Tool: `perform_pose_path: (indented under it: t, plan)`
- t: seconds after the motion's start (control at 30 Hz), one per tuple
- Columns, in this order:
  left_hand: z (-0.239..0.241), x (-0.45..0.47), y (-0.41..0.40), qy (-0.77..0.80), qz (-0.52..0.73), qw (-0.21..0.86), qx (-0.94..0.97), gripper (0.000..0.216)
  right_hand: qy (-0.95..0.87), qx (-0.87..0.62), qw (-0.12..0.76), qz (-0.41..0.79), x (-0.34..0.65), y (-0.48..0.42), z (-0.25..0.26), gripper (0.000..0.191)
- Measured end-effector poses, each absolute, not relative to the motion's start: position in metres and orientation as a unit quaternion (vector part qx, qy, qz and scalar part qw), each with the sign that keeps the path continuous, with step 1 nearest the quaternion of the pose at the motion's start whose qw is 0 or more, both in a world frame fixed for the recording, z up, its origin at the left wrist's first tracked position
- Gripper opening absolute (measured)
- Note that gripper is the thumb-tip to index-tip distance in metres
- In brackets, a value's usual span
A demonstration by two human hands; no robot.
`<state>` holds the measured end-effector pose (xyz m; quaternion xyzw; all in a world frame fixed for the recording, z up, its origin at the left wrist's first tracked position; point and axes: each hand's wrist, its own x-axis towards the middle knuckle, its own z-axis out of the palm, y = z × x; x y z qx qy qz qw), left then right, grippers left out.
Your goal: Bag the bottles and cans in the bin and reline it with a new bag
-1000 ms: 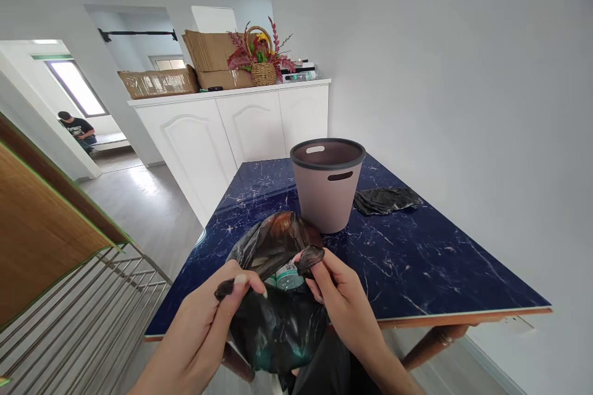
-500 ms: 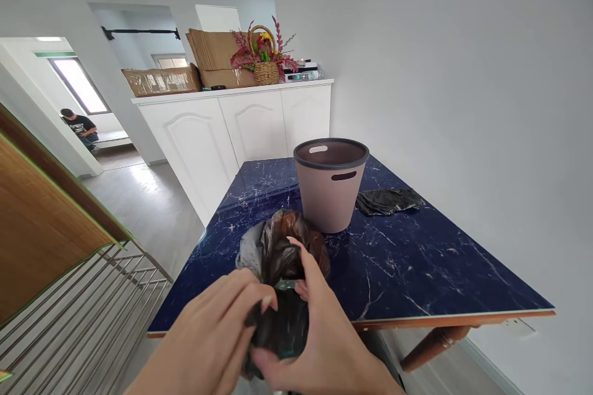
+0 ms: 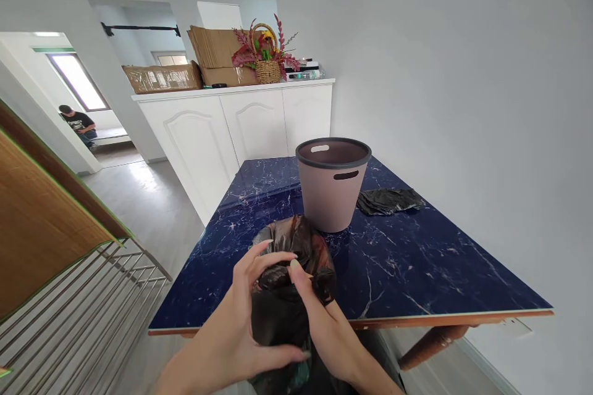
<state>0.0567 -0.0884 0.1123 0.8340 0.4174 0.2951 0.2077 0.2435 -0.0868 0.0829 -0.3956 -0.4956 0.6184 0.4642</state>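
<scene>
Left hand [image 3: 245, 315], thumb and fingers spread, curves around a black plastic bag [image 3: 293, 234] between and just beyond both hands; right hand [image 3: 322, 321] pinches its gathered top. Beyond them stands a mauve wastebasket [image 3: 330, 197].

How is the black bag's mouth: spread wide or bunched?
Bunched: the black bag is crumpled together between left hand and right hand. Knotted or not: cannot tell.

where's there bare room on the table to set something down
The tabletop is bare between the flat black plastic and the near edge, and left of the bin. Crowded: front middle, where left hand, right hand and filled black bag bunch before the bin.
</scene>
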Motion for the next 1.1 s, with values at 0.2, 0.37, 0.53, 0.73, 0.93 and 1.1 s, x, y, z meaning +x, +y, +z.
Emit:
perform_pose_path:
  t: [0.2, 0.37, 0.53, 0.73, 0.93, 1.1]
  plan:
    - [0.094, 0.065, -0.076, 0.433, 0.315, 0.32, 0.782, 0.089, -0.493, -0.372, 0.494, 0.612, 0.254, -0.082, 0.081, 0.058]
    - [0.108, 0.069, -0.07, 0.445, 0.255, 0.25, 0.822, 0.022, -0.563, -0.361, 0.473, 0.574, 0.27, -0.077, 0.082, 0.046]
    - [0.117, 0.071, -0.063, 0.414, 0.248, 0.238, 0.843, 0.019, -0.711, -0.282, 0.394, 0.51, 0.29, -0.073, 0.095, 0.046]
    - [0.118, 0.069, -0.061, 0.444, 0.271, 0.24, 0.82, 0.018, -0.817, -0.28, 0.345, 0.367, 0.299, -0.07, 0.092, 0.027]
    - [0.124, 0.067, -0.067, 0.423, 0.233, 0.214, 0.849, 0.023, -0.826, -0.345, 0.431, 0.111, 0.291, -0.066, 0.067, 0.041]
    - [0.118, 0.065, -0.069, 0.453, 0.264, 0.253, 0.813, 0.043, -0.805, -0.326, 0.495, 0.014, 0.278, -0.066, 0.059, 0.064]
